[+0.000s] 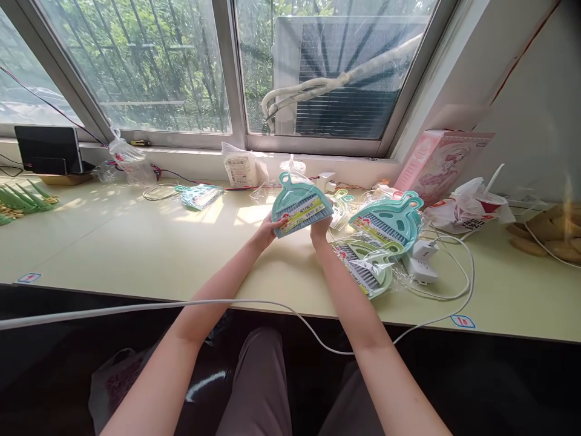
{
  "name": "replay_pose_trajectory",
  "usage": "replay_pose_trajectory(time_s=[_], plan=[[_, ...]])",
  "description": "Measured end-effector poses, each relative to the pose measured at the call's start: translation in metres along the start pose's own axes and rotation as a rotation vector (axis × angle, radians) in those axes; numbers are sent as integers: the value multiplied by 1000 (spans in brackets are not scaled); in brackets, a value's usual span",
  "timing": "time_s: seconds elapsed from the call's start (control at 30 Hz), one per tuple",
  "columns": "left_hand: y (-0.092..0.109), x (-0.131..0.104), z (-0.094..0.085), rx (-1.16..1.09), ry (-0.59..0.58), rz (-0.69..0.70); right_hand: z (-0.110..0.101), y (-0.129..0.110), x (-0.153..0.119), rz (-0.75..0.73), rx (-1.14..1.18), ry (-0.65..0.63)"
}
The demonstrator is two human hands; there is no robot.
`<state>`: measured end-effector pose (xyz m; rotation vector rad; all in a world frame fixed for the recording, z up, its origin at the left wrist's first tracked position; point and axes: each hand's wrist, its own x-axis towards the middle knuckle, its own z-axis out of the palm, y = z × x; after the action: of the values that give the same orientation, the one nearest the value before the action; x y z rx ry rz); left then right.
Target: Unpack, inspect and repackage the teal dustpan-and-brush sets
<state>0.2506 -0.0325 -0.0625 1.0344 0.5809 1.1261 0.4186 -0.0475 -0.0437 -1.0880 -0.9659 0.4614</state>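
Observation:
A teal dustpan and brush set (pixel 297 206) with a yellow label is held up above the table's middle. My left hand (pixel 269 230) grips its lower left corner, thumb on the front. At its lower right edge is my right hand (pixel 321 226), its fingers mostly hidden behind the set. To the right, wrapped teal dustpan sets (pixel 390 218) lie overlapping, with a wrapped green set (pixel 365 266) nearer the table's front edge. A flat teal patterned packet (pixel 200 196) rests farther left.
White adapters (pixel 421 266) and a looping white cable (pixel 472 272) are at the right; the cable also crosses before my forearms. A pink box (pixel 445 163), plastic bag (pixel 463 209), wrapped package (pixel 242 168) and black tablet (pixel 48 148) line the back. The table's front edge (pixel 290 310) is near my forearms.

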Motion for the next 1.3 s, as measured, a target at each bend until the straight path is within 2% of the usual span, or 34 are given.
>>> replay_pose_trajectory(time_s=[0.1, 0.2, 0.47, 0.67, 0.77, 0.9, 1.0, 1.3], plan=[[2, 4, -10, -9, 49, 22, -8, -2, 3, -234, -318, -67], [1, 8, -17, -25, 86, 10, -11, -1, 3, -300, -437, -111], [2, 5, -7, -7, 49, -4, -1, 10, -3, -146, -324, -6], [6, 6, -12, -2, 88, 35, -4, 6, 1, -223, -412, 8], [5, 7, -14, 3, 100, 24, -3, 10, 5, -181, -447, 3], [2, 7, -12, 10, 100, 11, 3, 15, 4, -84, -388, 112], [1, 8, -13, -1, 102, -2, 4, 14, 2, -113, -378, 171], [-5, 12, -18, -14, 92, -14, -1, 19, 5, -93, -461, 151]])
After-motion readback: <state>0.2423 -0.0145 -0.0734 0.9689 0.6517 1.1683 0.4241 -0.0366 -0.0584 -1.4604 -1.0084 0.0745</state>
